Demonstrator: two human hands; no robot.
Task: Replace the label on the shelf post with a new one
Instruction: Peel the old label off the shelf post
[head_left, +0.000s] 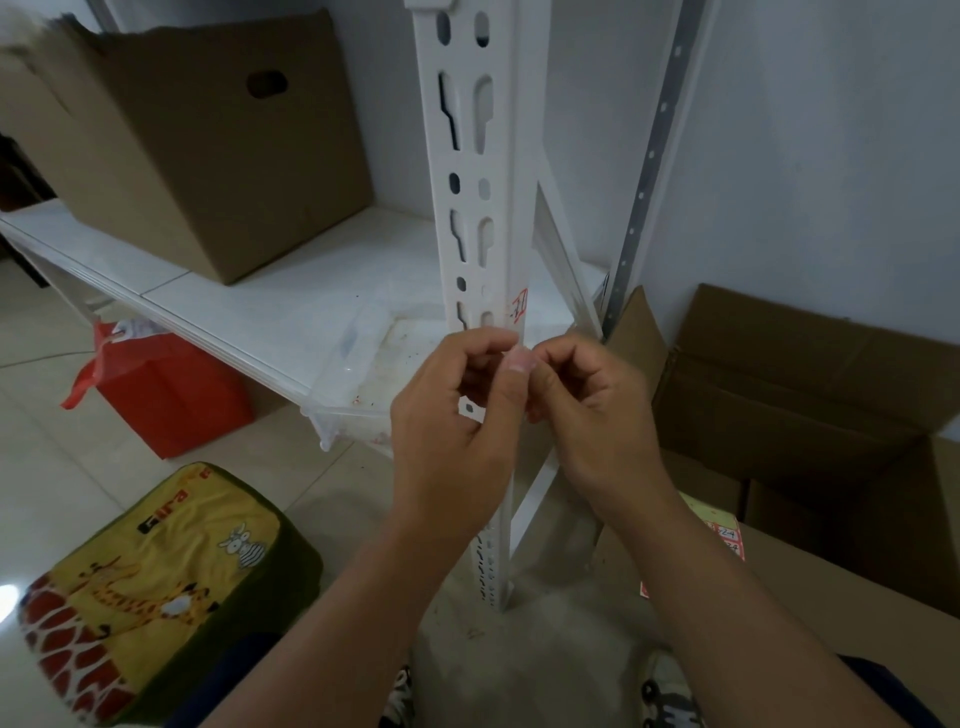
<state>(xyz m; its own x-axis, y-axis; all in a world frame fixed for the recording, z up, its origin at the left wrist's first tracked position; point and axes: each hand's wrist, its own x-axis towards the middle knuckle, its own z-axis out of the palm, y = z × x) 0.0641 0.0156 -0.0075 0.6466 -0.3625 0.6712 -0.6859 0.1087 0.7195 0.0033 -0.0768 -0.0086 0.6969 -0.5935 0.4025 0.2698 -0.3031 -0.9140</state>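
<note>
At far left a brown cardboard box (197, 150) with a hand slot sits on the white shelf board (291, 291), a red bag (166, 395) lies under it, and a giraffe-print cushion (150, 587) rests on the floor tiles. In front of the white slotted shelf post (480, 197) the left hand (457, 415) has its fingers curled, thumb and forefinger pinched on something small and pale that I cannot make out. The right hand (592, 405) meets it, fingers curled toward the same spot; what it grips is hidden. A red-bordered label (519, 306) is stuck on the post just above both hands. Right of the post, a sheet of labels (724, 535) lies on an open carton (810, 405). This looks like peeling or readying a sticker; next comes pressing it squarely onto the post.
</note>
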